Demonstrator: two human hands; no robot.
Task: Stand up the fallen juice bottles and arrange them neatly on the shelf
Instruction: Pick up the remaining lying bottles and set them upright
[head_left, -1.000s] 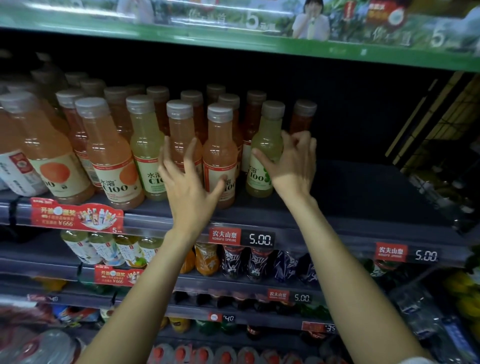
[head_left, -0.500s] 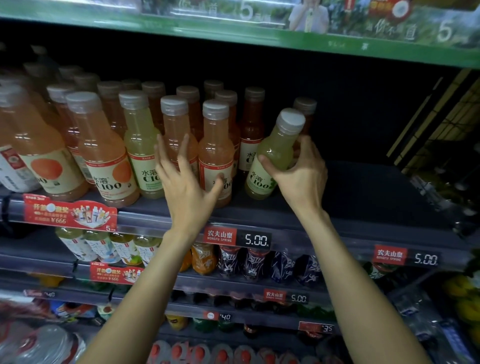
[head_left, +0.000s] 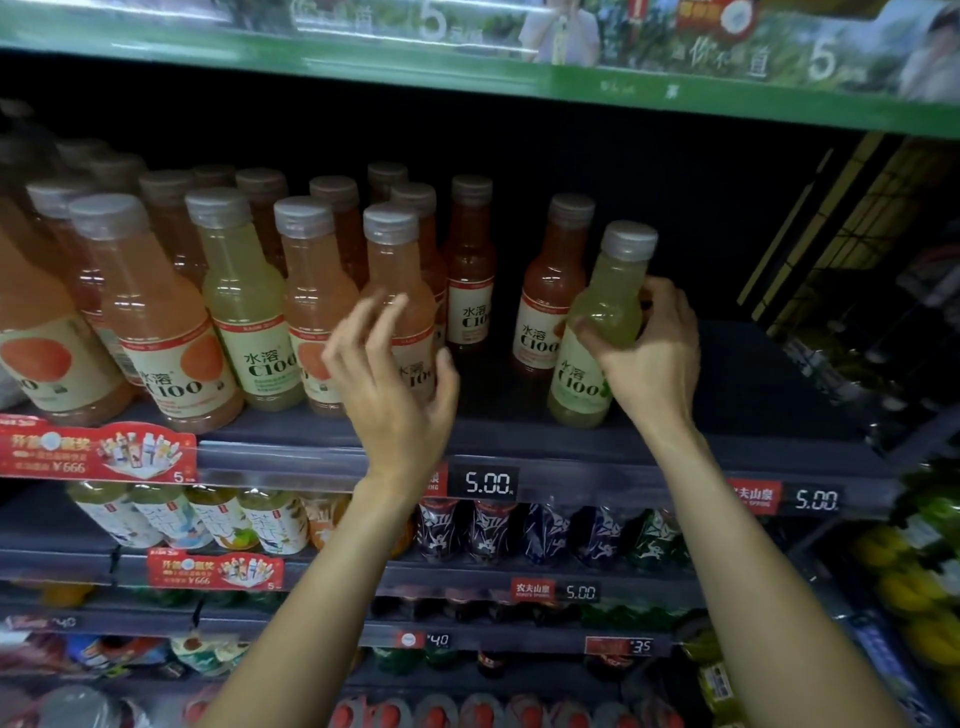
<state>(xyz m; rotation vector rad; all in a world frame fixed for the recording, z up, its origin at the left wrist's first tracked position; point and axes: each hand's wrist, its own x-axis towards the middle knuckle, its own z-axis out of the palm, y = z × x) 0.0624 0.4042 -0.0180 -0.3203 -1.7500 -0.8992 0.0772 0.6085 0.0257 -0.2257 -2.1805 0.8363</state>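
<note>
Gripping a pale green C100 juice bottle (head_left: 597, 338) with your right hand (head_left: 649, 358).

It leans slightly right, base on the dark shelf (head_left: 753, 415) near its front edge, just right of a red bottle (head_left: 545, 301). Your left hand (head_left: 395, 384) hovers with loose, spread fingers before an orange bottle (head_left: 400, 296), holding nothing.

Dim, front-lit shelf, black recess behind, soft motion blur, wide-angle bending at edges
</note>
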